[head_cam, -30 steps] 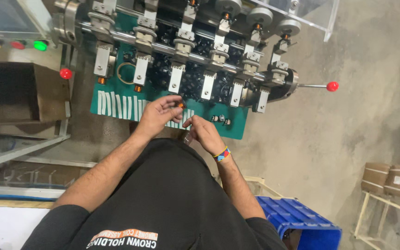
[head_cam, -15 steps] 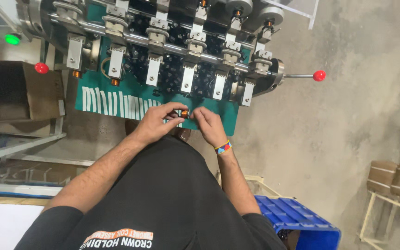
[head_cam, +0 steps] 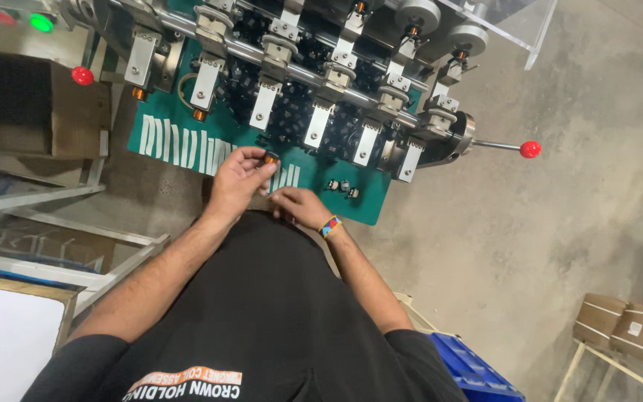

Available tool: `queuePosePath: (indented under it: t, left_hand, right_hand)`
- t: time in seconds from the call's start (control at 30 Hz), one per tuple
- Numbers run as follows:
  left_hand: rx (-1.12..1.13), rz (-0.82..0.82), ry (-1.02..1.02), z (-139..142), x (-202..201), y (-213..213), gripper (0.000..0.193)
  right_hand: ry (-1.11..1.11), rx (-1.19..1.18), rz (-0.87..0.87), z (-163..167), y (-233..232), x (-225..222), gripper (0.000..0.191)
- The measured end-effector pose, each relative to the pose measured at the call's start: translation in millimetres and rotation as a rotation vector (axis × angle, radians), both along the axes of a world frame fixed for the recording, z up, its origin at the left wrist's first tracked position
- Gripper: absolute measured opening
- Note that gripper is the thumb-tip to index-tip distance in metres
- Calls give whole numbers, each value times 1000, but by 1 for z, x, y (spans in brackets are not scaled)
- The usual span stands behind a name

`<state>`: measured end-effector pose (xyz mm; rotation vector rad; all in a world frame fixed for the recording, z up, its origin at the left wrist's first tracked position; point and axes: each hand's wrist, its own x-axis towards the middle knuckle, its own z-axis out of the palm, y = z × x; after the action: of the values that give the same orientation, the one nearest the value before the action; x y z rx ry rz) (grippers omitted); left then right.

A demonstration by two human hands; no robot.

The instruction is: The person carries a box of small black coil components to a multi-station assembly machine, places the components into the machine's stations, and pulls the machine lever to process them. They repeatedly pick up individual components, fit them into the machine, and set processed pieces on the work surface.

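A small copper-wound coil [head_cam: 270,157] is pinched in the left hand [head_cam: 237,179], right over the near edge of the green machine plate [head_cam: 159,123]. The right hand [head_cam: 297,205] is rested loosely curled on that same edge, nothing gripped. Three small parts [head_cam: 341,186] are left just beside it, bare plate around them.

You stand in a factory workshop: a multi-spindle coil-winding machine [head_cam: 299,82] at twelve o'clock, bare concrete floor [head_cam: 560,246] at three o'clock.
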<state>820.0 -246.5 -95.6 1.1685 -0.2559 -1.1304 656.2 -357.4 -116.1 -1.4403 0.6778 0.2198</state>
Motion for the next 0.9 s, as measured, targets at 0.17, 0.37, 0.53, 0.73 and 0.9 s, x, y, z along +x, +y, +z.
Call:
queuePosePath:
  t: [0.17,0.37,0.53,0.73,0.9]
  left_hand:
    - [10,-26,-330,2,31,36,32]
    - [97,-80,-377,3,48,60,32]
    - [124,-135,-404,3,59,66,31]
    - [174,-260,-486,13,59,56,31]
    - [203,-360,-800,33,50,39,40]
  right_hand:
    - [350,-682,-113,-26,-14,16,54]
    - [283,-1050,-224,-19,2,50,50]
    - [267,-1040,-310,-15,12,61,31]
    - [174,-913,-395,-29,-4,59,14]
    - [58,-1011,-153,-11,2,38,10]
